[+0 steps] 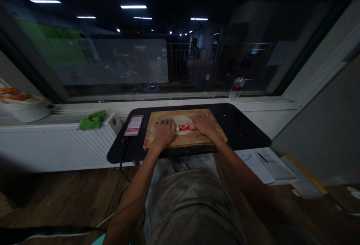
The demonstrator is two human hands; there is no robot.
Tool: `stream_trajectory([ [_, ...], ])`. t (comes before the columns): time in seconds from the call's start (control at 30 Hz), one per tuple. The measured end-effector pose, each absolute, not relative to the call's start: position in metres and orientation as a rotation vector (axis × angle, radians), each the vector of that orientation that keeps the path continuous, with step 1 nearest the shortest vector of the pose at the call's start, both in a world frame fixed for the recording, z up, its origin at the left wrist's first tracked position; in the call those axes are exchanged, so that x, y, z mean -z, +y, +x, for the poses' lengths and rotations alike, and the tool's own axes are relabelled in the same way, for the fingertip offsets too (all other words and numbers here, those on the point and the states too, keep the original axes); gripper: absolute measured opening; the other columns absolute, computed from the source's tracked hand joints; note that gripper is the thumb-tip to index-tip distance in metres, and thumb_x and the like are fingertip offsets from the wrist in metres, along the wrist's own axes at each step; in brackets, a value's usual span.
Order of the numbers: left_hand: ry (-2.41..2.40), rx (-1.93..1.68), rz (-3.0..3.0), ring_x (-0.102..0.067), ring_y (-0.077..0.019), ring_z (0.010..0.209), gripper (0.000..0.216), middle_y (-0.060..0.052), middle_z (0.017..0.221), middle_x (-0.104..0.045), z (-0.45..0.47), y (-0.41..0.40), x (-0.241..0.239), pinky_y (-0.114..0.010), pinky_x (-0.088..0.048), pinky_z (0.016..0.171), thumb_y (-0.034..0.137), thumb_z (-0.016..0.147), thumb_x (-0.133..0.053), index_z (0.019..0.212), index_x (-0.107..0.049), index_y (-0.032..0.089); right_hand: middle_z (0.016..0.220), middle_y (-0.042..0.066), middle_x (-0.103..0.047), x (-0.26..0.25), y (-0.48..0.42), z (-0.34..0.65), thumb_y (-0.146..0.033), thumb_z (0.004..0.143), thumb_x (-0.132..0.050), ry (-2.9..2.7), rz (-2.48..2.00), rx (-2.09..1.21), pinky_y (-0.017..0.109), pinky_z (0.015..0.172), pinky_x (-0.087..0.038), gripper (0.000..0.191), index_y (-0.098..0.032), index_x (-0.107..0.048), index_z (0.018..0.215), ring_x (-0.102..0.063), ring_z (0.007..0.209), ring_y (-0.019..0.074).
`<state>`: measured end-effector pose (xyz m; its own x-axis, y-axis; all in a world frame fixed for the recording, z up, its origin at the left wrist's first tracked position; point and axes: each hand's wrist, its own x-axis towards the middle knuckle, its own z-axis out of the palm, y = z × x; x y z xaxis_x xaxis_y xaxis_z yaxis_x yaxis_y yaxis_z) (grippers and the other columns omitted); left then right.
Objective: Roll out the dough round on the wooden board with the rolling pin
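Observation:
A round sheet of pale dough [182, 120] lies on a wooden board [182, 145]. Across it rests a rolling pin [185, 127], a red and white label showing at its middle. My left hand [164, 130] covers the pin's left end, fingers curled over it. On the right end lies my right hand [206, 125], fingers bent over the pin in the same way. Both palms hide the pin's ends and parts of the board. The dough reaches out beyond the pin on the far side and a little on the near side.
The board lies on a black table [247, 132]. A blurred pink and white item [134, 125] and a cable are at its left. A bottle [237, 87] stands on the windowsill; a green cloth [92, 120] hangs on the radiator [62, 147]. Papers [267, 164] lie low at right.

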<state>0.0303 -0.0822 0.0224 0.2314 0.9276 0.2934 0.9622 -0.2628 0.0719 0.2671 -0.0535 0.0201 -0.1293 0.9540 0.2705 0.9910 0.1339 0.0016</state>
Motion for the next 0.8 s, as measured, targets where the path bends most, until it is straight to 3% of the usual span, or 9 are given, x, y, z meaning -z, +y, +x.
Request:
stream_trajectory([
  [0.13,-1.835,0.421,-2.368,-0.068,-0.0395,0.132,0.055,-0.02,0.149,-0.074,0.029,-0.08,-0.02,-0.056,-0.045,0.114,0.035,0.118,-0.03,0.158,-0.063,0.015,0.154,0.019,-0.072,-0.03,-0.05,0.263,-0.029,0.117,-0.041,-2.242,-1.901,0.24,0.051,0.132,-0.032,0.045,-0.014,-0.074,0.144,-0.058,0.152,0.0311],
  [0.3,-1.834,0.464,-2.332,-0.065,-0.0388,0.137,0.052,-0.02,0.153,-0.07,0.029,-0.079,-0.015,-0.055,-0.044,0.118,0.036,0.118,-0.034,0.154,-0.066,0.015,0.146,0.018,-0.076,-0.024,-0.087,0.263,-0.025,0.119,-0.031,-2.244,-1.892,0.265,0.045,0.127,-0.039,0.05,-0.014,-0.076,0.136,-0.064,0.143,0.0306],
  [0.47,-1.794,0.488,-2.319,-0.058,-0.0397,0.148,0.051,-0.021,0.156,-0.068,0.029,-0.075,-0.01,-0.056,-0.037,0.127,0.034,0.117,-0.035,0.152,-0.067,0.013,0.144,0.02,-0.075,-0.013,-0.129,0.254,-0.033,0.122,-0.025,-2.082,-1.944,0.238,0.043,0.123,-0.042,0.055,-0.013,-0.074,0.136,-0.064,0.142,0.0315],
  [0.7,-1.768,0.493,-2.367,-0.059,-0.0395,0.148,0.054,-0.019,0.162,-0.064,0.027,-0.079,-0.012,-0.058,-0.04,0.125,0.035,0.117,-0.034,0.157,-0.064,0.017,0.148,0.021,-0.073,-0.013,-0.123,0.25,-0.034,0.121,-0.026,-2.008,-1.973,0.204,0.049,0.129,-0.037,0.055,-0.012,-0.075,0.135,-0.061,0.146,0.0325],
  [0.8,-1.799,0.513,-2.358,-0.057,-0.0378,0.15,0.053,-0.015,0.164,-0.065,0.029,-0.082,-0.015,-0.058,-0.041,0.125,0.035,0.117,-0.032,0.158,-0.064,0.022,0.148,0.019,-0.075,-0.02,-0.102,0.255,-0.036,0.121,-0.029,-2.013,-1.996,0.174,0.06,0.133,-0.031,0.054,-0.015,-0.075,0.139,-0.058,0.15,0.0346],
])
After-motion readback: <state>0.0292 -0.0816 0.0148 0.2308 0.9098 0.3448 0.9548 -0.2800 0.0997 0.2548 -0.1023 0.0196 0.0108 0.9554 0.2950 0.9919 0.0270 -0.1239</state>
